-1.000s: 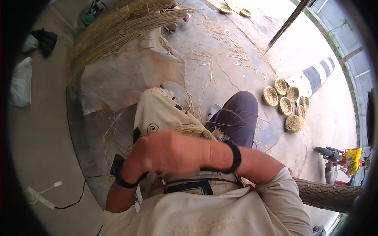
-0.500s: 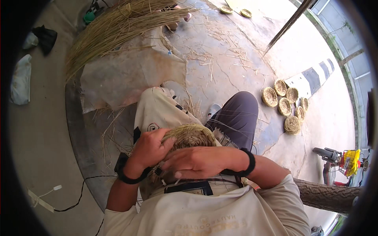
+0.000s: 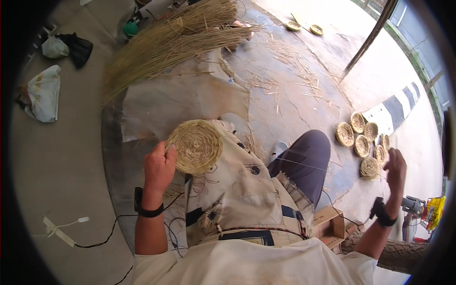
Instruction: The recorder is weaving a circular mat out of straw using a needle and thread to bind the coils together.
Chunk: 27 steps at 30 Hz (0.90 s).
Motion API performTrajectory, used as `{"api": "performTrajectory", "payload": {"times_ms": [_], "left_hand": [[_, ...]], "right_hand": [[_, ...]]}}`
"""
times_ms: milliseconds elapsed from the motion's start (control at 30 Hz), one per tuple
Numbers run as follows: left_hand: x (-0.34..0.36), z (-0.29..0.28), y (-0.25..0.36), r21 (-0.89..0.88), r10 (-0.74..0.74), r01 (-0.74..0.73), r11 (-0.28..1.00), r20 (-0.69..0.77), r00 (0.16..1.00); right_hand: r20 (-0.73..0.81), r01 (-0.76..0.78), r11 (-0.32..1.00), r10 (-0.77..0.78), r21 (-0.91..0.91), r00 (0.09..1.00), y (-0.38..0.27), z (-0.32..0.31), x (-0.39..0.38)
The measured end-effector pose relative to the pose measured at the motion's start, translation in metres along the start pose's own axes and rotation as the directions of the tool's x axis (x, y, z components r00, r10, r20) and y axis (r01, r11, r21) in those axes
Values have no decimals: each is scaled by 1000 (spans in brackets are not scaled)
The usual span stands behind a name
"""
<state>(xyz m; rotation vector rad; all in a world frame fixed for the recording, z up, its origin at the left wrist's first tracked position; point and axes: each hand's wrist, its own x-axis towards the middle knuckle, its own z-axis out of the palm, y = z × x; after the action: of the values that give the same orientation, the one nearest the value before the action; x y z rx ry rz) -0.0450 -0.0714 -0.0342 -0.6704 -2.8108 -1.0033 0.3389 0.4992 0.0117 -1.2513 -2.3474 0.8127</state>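
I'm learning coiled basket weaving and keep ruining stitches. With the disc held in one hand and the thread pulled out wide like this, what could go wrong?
The thin thread runs taut from the woven straw disc to the right hand; a hard pull might snap it or pucker the coil. The left hand grips only the disc's edge, so it could twist. The long span may snag on the knee.
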Motion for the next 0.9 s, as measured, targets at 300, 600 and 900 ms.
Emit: {"api": "performTrajectory", "payload": {"times_ms": [300, 600, 900], "left_hand": [[14, -67, -59, 292, -95, 167, 942, -245, 965], [13, -81, -122, 602, 32, 87, 793, -185, 982], [11, -143, -98, 393, 84, -240, 888, 374, 924]], "right_hand": [[-181, -132, 968, 172, 213, 968, 95, -55, 19], [-329, -67, 841, 282, 537, 901, 150, -64, 58], [-341, -98, 856, -95, -507, 935, 344, -109, 118]]}}
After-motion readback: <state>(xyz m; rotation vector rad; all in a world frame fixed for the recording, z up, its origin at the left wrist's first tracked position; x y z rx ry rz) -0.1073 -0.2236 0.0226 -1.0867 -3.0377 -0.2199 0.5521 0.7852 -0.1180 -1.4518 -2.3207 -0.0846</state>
